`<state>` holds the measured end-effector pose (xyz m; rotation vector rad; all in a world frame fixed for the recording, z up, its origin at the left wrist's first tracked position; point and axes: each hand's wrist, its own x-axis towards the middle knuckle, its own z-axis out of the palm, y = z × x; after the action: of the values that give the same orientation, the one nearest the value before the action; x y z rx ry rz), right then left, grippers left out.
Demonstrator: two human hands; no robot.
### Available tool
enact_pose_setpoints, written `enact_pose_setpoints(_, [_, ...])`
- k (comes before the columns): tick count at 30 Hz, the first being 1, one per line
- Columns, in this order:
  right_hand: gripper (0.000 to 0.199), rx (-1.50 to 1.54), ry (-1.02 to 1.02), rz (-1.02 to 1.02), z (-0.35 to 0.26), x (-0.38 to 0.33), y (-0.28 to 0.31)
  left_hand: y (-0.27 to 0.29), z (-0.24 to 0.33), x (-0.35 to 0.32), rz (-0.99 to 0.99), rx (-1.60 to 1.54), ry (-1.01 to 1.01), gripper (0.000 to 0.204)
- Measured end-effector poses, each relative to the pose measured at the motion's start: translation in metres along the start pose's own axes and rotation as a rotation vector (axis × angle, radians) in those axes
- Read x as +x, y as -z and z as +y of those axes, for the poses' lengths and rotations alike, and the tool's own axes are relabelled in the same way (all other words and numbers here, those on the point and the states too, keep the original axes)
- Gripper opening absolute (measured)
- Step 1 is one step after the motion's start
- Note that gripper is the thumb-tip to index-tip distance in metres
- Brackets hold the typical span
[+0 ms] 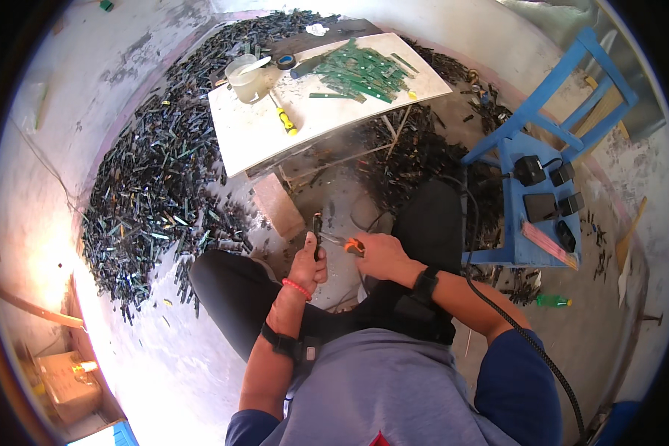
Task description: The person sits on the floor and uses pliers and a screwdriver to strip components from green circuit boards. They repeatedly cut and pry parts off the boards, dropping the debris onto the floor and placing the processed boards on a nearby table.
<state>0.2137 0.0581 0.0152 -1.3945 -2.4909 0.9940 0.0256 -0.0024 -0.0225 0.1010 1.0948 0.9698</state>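
My left hand is closed round a narrow dark strip, its thumb along the side and the strip standing up out of the fist. In my right hand is a tool with an orange-and-black handle. Its metal end points left and reaches close to the strip; whether they touch I cannot tell, nor whether it is a screwdriver or pliers. Both hands are above the floor between my knees, in front of the white-topped table.
On the table are green board strips, a cloudy plastic jug, a yellow-handled screwdriver and a tape roll. Dark strips heap the floor. A blue chair holds black adapters; a black cable passes my right arm.
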Motion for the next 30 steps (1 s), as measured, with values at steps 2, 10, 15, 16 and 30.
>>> enact_pose_setpoints(2, [0.026, 0.133, -0.089, -0.127, -0.008, -0.002, 0.014, 0.001, 0.008, -0.007, -0.081, -0.061, 0.0, 0.052])
enact_pose_setpoints(10, [0.019, 0.71, -0.2, -0.186, 0.008, -0.007, 0.005, -0.007, 0.014, -0.013, -0.153, -0.088, -0.064, 0.051])
enact_pose_setpoints(15, [0.014, 1.176, -0.26, -0.333, 0.007, -0.003, 0.017, -0.009, 0.016, -0.017, -0.306, -0.115, -0.075, 0.053])
enact_pose_setpoints(16, [0.015, 1.23, -0.261, -0.369, 0.003, -0.003, 0.022, -0.009, 0.017, -0.018, -0.324, -0.116, -0.081, 0.054])
enact_pose_setpoints(30, [0.024, 1.349, -0.037, -0.101, -0.01, 0.035, 0.027, -0.017, 0.01, -0.024, -0.333, 0.16, -0.016, 0.058])
